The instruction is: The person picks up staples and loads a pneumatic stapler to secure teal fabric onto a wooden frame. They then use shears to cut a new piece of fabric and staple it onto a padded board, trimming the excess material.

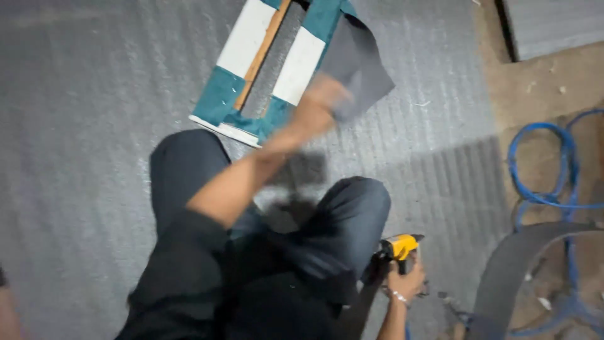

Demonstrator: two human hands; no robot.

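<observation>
Dark grey fabric flap hangs off the right edge of the teal-and-white upholstered panel, which lies on the grey mat; left hand pinches the flap, blurred; best pulled taut and flat before fastening; right hand is clenched around the yellow tool, nose hidden; blue hose cut off at right.

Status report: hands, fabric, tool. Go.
Left hand grips grey fabric flap on teal-and-white panel. Right hand holds yellow power tool by knee. Blue hose lies apart.
</observation>
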